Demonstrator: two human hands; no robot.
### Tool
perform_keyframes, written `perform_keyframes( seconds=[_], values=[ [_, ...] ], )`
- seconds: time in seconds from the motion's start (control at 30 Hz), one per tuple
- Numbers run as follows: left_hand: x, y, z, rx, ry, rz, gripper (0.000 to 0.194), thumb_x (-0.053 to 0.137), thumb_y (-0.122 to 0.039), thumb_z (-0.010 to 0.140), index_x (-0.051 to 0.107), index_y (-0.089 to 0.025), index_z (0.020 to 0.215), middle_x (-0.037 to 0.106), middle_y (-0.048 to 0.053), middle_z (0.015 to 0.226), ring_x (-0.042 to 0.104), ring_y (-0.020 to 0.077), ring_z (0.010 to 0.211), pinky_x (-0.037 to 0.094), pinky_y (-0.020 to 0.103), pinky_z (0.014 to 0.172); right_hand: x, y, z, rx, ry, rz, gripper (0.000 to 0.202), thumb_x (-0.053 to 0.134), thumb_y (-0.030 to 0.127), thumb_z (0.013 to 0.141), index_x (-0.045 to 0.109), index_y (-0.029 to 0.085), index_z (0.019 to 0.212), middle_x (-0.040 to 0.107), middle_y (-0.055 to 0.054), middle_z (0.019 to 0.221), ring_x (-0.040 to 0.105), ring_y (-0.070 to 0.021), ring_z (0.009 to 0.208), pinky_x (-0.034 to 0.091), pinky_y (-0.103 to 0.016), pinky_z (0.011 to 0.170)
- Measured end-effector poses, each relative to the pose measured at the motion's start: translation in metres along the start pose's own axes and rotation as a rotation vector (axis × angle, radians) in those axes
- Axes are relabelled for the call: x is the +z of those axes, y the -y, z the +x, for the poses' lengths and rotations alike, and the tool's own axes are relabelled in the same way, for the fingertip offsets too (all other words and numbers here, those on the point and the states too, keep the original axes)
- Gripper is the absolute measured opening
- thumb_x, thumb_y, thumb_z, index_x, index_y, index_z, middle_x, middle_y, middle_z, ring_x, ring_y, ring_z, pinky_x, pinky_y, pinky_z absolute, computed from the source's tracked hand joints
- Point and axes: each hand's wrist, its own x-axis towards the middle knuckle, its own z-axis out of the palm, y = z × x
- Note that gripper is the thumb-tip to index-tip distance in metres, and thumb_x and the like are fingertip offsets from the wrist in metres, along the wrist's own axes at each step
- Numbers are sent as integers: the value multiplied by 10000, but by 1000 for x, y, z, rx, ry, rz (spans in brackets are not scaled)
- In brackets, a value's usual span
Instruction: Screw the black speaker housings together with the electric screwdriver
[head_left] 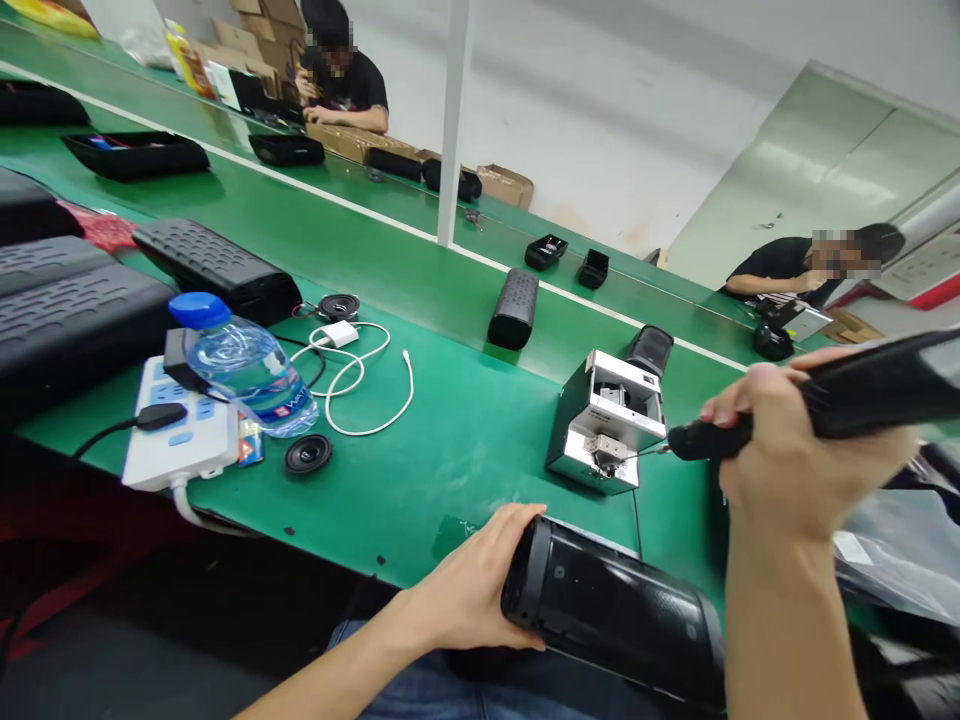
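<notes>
My left hand [480, 580] grips the end of a glossy black speaker housing [622, 610], thumb below and fingers over the top, at the table's near edge above my lap. On the right, my right hand [802, 465] is wrapped around a black electric screwdriver [877, 385] that points left. Its thin bit reaches the front of a small silver and black screw feeder [574, 430] standing on the green table. Whether a screw sits on the bit is too small to tell.
A water bottle [251, 365], a white power strip [184, 425], a loose round speaker driver [307, 455] and a white cable [360, 430] lie left. Black speaker housings [217, 265] stand along the table. Plastic bags [900, 550] are at right. Two people work across the table.
</notes>
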Motion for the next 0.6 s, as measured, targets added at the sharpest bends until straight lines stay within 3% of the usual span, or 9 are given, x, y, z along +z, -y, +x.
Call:
perform_keyframes(
  seconds=[0.1, 0.43, 0.6],
  values=[
    [0, 0, 0, 3, -3, -5, 1303, 1093, -459, 683, 303, -328, 1710, 478, 187, 1683, 521, 462, 1569, 489, 631, 1300, 6, -11, -2, 41, 31, -3, 220, 800, 215, 794, 645, 237, 949, 577, 60, 610, 546, -214, 461, 505, -355, 470],
    [0, -2, -1, -5, -2, 26, 1330, 1092, -385, 691, 264, -330, 1729, 463, 188, 1708, 490, 463, 1609, 463, 644, 1330, 0, -15, -3, 130, 46, 34, 270, 827, 242, 757, 632, 234, 943, 521, 73, 570, 505, -194, 438, 460, -324, 425],
    [-1, -3, -2, -37, -4, 29, 1381, 1120, -273, 630, 278, -353, 1723, 456, 165, 1722, 481, 459, 1622, 458, 626, 1344, -27, 13, -4, 148, 15, 29, 266, 810, 211, 711, 654, 253, 922, 497, 71, 571, 450, -182, 440, 423, -327, 427]
  ],
)
